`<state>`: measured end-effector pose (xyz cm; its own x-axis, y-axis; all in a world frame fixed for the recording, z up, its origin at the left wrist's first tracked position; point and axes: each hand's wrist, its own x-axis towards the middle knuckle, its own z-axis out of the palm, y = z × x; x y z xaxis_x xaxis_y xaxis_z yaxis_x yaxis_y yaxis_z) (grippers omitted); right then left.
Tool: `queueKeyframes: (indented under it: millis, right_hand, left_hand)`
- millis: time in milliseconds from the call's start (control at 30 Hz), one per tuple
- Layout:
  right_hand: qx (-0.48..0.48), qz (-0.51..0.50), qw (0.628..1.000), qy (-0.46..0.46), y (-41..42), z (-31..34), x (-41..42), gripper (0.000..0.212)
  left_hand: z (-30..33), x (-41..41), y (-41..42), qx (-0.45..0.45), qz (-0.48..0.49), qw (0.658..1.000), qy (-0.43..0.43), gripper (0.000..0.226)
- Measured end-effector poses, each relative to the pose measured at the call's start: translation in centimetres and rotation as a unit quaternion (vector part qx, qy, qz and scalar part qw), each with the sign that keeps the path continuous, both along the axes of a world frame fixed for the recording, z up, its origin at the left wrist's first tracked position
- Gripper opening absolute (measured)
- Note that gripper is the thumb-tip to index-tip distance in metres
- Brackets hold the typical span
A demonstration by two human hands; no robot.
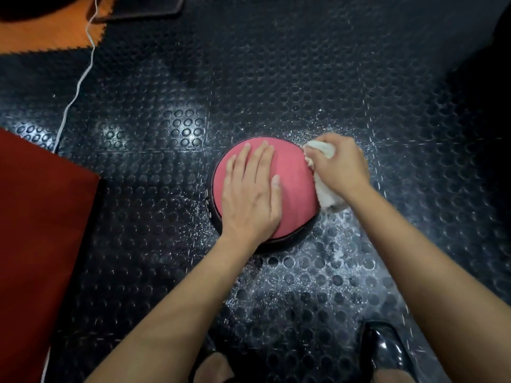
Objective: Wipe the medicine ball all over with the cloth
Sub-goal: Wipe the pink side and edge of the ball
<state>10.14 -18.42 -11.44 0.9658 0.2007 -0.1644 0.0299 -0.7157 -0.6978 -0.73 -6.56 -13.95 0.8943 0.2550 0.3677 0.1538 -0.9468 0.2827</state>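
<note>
At the far left lies a flat, dark red mat (38, 244) with a straight edge. Beyond it is an orange mat (52, 31) with a serrated border. A thin white cord (77, 87) runs across the floor between them. The floor (276, 78) is black rubber with raised round studs, glossy and flecked with white specks near the centre.

The medicine ball (293, 183) rests on this floor at mid-frame. Its upper surface is matte pink and domed; a black band with white lettering shows along its lower left edge.

The left hand (249, 194) lies flat on the pink top, fingers straight and spread, pressing down. The right hand (340, 167) has its fingers curled around a bunched white terry cloth (327, 197) and holds it against the ball's right side.

At the lower right, a glossy black shoe (387, 349) stands on the floor.
</note>
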Motion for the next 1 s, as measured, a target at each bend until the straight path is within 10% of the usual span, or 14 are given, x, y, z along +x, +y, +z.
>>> queueKeyframes:
  millis: [167, 300, 500, 1000]
  right_hand:
    - [-0.044, 0.089, 0.990, -0.100, 1.3, 0.6, -1.3, 0.017]
    - [-0.009, 0.032, 0.999, 0.003, 0.2, 0.1, 0.5, 0.012]
    - [-0.052, 0.108, 0.987, -0.109, 1.6, 1.2, -0.8, 0.019]
    - [-0.040, 0.079, 0.995, -0.039, -0.4, 1.0, 0.3, 0.015]
  left_hand:
    - [-0.1, -0.2, 0.8, 0.010, -0.021, 1.000, -0.009, 0.052]
    - [0.0, -0.3, 1.5, 0.001, -0.035, 0.999, -0.014, 0.051]
    - [-0.1, -0.2, 0.4, 0.021, -0.049, 0.999, -0.004, 0.052]
    - [0.3, -0.3, 0.5, -0.019, -0.050, 0.999, 0.005, 0.051]
